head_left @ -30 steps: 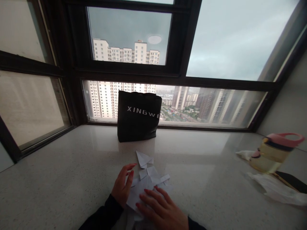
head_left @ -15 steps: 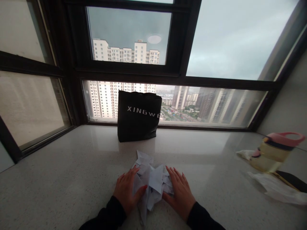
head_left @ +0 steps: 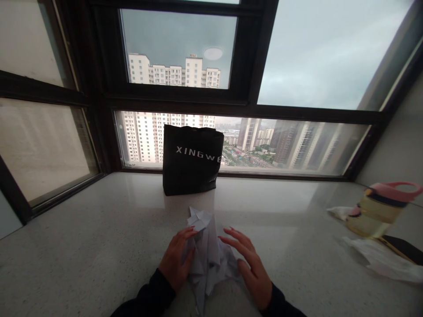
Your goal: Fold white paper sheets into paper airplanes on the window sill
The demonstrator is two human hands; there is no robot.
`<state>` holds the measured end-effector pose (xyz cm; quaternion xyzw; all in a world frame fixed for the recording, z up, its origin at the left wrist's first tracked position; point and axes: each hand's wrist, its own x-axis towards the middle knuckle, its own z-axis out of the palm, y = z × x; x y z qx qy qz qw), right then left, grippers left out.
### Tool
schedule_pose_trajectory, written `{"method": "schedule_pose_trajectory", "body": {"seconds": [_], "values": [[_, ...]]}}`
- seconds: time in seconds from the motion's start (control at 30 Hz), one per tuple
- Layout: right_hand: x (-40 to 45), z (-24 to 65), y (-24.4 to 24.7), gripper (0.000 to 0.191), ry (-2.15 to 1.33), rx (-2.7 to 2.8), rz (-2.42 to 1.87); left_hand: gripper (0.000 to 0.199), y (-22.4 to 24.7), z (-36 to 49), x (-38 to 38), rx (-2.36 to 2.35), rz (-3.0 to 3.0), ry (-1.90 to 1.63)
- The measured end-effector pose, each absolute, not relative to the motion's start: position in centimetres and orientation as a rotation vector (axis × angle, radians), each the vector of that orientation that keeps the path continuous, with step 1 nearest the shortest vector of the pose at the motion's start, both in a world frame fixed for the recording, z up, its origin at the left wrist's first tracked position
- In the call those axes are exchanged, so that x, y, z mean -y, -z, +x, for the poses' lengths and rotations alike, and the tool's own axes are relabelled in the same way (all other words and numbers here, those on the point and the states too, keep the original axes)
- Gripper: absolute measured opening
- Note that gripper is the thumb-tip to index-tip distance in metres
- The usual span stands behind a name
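A loose pile of folded white paper pieces (head_left: 211, 255) lies on the speckled counter between my hands, some edges sticking out toward the bag. My left hand (head_left: 175, 257) is cupped against the pile's left side, fingertips and thumb on the paper but not closed round it. On the other side, my right hand (head_left: 249, 266) is open, with its fingers spread over the right edge of the pile. Part of the paper is hidden behind my left fingers.
Beyond the paper, a black bag (head_left: 193, 163) with white lettering stands upright by the window. To the right are a yellowish bottle with a pink lid (head_left: 380, 211), a crumpled white wrapper (head_left: 380, 259) and a dark flat object (head_left: 403, 248) that looks like a phone.
The paper pieces have shifted, and a folded piece now lies on top at the far end. My right hand has lifted and its fingers have spread; my left hand has turned slightly.
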<state>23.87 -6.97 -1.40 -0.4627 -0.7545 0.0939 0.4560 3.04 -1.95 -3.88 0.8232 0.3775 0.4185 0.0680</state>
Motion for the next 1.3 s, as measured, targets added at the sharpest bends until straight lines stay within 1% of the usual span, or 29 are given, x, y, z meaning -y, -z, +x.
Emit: {"method": "schedule_pose_trajectory", "body": {"seconds": [0.13,0.2,0.3,0.37,0.47,0.57,0.67,0.77,0.87,0.93,1.0,1.07,1.17,1.23,1.3], "values": [[4.2,25.3,0.7,0.029,-0.038,1.784,-1.487,0.032,3.1,3.1,2.6,-1.291,2.604,-1.135],[1.9,25.6,0.4,0.026,-0.048,1.867,-1.686,0.033,2.7,3.5,3.3,-1.189,2.634,-1.108],[-1.8,24.9,0.2,0.017,-0.067,1.889,-1.788,0.033,2.8,4.3,4.1,-1.018,2.622,-1.048],[-3.9,23.9,0.5,0.018,-0.060,1.870,-1.839,0.036,3.3,4.7,4.3,-0.994,2.592,-0.994],[-5.9,22.3,0.7,0.018,-0.072,1.865,-1.850,0.040,3.9,4.7,4.2,-0.988,2.560,-0.927],[-6.3,21.8,-0.4,0.015,-0.017,1.819,-1.808,0.041,3.9,4.6,4.1,-0.979,2.552,-0.894],[-4.7,22.4,-2.3,0.020,0.079,1.804,-1.698,0.039,3.4,4.5,4.2,-0.984,2.543,-0.903],[-0.8,22.9,-3.0,0.015,0.115,1.922,-1.537,0.030,2.7,4.3,4.1,-0.982,2.523,-1.009],[3.5,22.9,-1.9,0.026,0.131,2.123,-1.281,0.021,2.2,3.7,3.5,-1.095,2.444,-1.228],[5.3,23.0,-0.7,0.025,0.101,2.096,-1.282,0.018,2.0,3.2,3.0,-1.211,2.384,-1.368],[5.8,23.4,0.5,0.023,0.094,2.033,-1.332,0.017,2.1,2.9,2.7,-1.321,2.352,-1.424],[5.3,24.0,1.6,0.024,0.114,1.933,-1.425,0.018,2.3,2.8,2.6,-1.410,2.361,-1.380],[4.4,24.5,3.3,0.040,0.078,1.843,-1.593,0.030,3.3,3.3,2.8,-1.461,2.478,-1.177],[4.3,24.2,3.9,0.046,-0.037,1.870,-1.584,0.040,4.3,3.6,3.1,-1.472,2.555,-1.024],[4.7,23.4,3.9,0.053,-0.228,1.891,-1.448,0.048,5.3,3.9,3.1,-1.421,2.594,-0.954]]}}
